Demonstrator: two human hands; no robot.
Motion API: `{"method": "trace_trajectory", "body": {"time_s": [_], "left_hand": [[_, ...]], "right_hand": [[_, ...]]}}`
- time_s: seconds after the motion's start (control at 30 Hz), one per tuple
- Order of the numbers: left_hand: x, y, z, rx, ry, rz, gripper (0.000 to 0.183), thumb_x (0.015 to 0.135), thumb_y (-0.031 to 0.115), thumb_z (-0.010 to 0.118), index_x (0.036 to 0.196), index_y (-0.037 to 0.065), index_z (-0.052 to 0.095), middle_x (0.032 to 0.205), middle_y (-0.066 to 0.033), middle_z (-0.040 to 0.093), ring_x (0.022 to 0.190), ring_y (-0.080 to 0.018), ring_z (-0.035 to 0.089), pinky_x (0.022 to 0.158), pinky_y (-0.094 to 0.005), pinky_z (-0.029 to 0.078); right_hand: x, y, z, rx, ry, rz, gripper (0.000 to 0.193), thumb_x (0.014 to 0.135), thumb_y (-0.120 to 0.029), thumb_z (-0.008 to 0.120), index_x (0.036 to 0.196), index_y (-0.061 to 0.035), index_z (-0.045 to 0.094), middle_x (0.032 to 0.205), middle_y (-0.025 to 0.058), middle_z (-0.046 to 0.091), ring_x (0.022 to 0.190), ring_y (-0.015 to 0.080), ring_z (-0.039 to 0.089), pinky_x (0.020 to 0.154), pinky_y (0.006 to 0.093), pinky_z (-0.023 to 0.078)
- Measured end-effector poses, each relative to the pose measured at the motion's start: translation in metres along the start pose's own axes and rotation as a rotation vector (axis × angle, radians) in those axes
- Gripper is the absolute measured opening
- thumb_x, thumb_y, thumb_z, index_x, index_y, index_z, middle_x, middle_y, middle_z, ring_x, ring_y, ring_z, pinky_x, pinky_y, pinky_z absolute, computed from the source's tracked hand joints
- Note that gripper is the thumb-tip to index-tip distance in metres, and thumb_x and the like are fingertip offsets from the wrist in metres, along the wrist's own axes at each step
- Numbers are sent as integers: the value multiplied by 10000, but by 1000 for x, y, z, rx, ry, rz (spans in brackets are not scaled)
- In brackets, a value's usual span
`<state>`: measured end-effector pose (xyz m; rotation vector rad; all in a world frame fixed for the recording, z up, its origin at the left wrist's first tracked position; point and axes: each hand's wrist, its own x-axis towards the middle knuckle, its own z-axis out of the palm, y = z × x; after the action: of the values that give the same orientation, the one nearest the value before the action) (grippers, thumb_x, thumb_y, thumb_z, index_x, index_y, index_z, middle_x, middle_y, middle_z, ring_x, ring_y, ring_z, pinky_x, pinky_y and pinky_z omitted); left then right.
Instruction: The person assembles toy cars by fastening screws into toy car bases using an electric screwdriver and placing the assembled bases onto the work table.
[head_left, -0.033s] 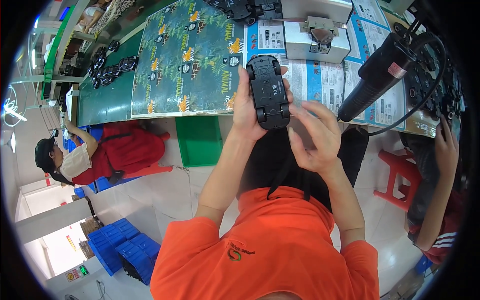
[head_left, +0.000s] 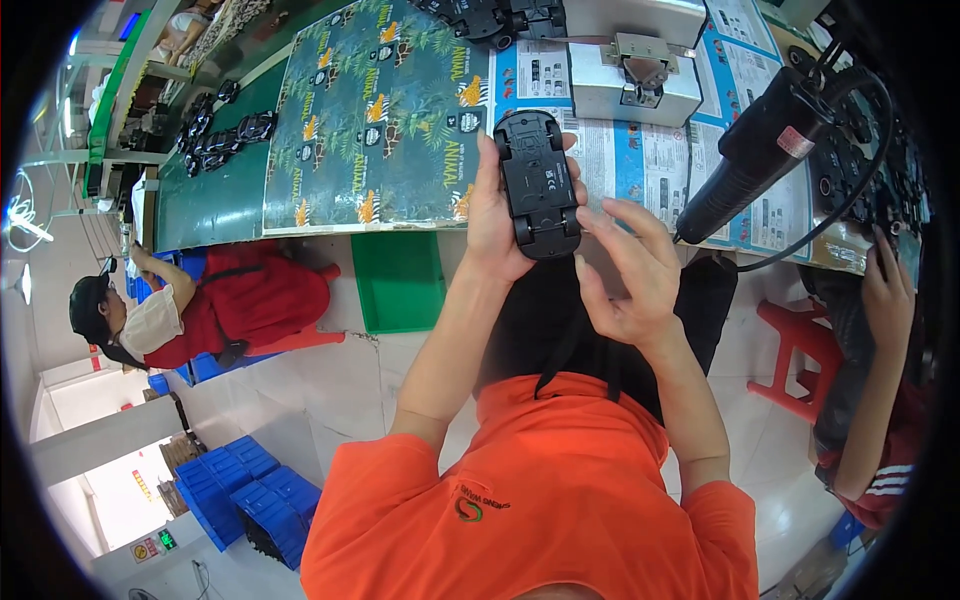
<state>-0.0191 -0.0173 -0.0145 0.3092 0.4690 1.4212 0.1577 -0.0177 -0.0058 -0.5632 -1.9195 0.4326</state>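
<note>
A black toy car (head_left: 540, 185) lies underside up in my left hand (head_left: 492, 215), its wheels and base plate facing me. The thumb presses along the car's left edge, and fingertips show at its right edge. My right hand (head_left: 632, 265) is beside the car's lower right wheel with its fingers curved and apart. A fingertip is close to that wheel; whether it touches cannot be made out. To the right, a black electric screwdriver (head_left: 745, 150) hangs over the table with its tip pointing down toward me.
A metal fixture (head_left: 640, 85) stands on the printed sheets covering the worktable (head_left: 375, 150). More black car parts (head_left: 225, 140) lie at the left, far edge and right. A green tray (head_left: 398, 285) is below the table edge. Co-workers sit at both sides; one hand (head_left: 885, 290) reaches in at right.
The co-worker's hand at the right has shifted slightly up and left. My hands and the toy car are practically unmoved.
</note>
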Motion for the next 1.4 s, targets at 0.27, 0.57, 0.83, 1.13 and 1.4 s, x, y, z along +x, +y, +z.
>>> {"method": "trace_trajectory", "body": {"time_s": [0.27,0.57,0.83,1.13,1.4], "left_hand": [[-1,1,3,-22,-9,-11,800,980,674,282,1314,-25,484,1003,-144,618,842,-268,633,729,-385,555],[-1,0,3,-11,1,-8,820,972,691,275,1325,-22,476,1012,-141,625,840,-265,636,733,-392,555],[6,40,9,1216,15,502,607,910,488,622,1276,8,555,1016,-113,629,867,-233,642,742,-318,523],[-6,115,-7,2576,-469,466,1067,530,728,681,1362,81,517,1175,-127,561,1102,-322,542,978,-463,384],[-87,239,-82,2490,216,535,1311,415,499,908,1498,58,315,1518,-207,339,1364,-408,365,1121,-499,311]], "right_hand": [[-13,3,-8,58,-38,-65,406,713,-11,706,1116,23,661,1050,128,703,1003,320,647,897,434,527],[2,0,-1,16,-27,-54,319,706,10,700,1024,28,676,959,128,704,921,322,670,856,445,541],[-7,17,-9,-15,118,-69,290,705,69,682,991,35,650,883,129,695,856,317,663,779,380,542],[-16,34,-5,-32,135,25,294,708,70,667,999,31,649,899,132,702,870,325,665,775,376,532],[-12,33,-6,-2,117,35,285,707,68,669,989,31,654,902,130,702,883,327,664,774,378,531]]}}
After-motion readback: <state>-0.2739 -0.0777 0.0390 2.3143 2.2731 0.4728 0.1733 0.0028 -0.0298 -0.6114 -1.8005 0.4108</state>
